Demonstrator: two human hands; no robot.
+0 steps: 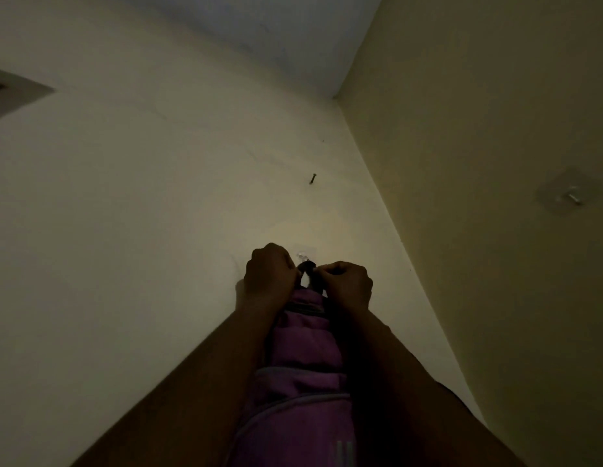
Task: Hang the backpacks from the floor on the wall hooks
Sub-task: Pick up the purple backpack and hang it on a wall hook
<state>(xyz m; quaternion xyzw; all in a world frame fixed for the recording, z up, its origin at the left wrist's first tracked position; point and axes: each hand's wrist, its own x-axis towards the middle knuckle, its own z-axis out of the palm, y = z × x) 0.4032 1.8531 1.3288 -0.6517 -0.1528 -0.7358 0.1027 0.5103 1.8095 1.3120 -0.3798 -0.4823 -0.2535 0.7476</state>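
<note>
1. Against the pale wall, at about 6 o'clock in the view, a purple fabric backpack with grey zip lines [303, 348] is held up between both forearms, its top just beneath a small clear adhesive wall hook [300, 255].
2. Both hands work its dark top loop [308, 267]: the left hand [268, 274] sits at 9 o'clock of the loop, the right hand [347, 281] at 3 o'clock, each with fingers pinched shut on the strap.
3. Whether the loop is already over the peg cannot be told; the light is dim and the knuckles cover part of it.
4. Risk: letting go before the loop is seated would drop the bag to the floor.
5. Risk: the hook looks glued on, so a full bag's weight, or a downward tug, might peel it off the wall.
6. Risk: a narrow loop may catch only on the tip of the peg and slip off once the bag swings.
7. Alternatives, judged from here: a dark nail [312, 179] at 12 o'clock of the hands, and a second clear stick-on hook [570, 196] on the side wall at 2 o'clock, both bare.
</note>
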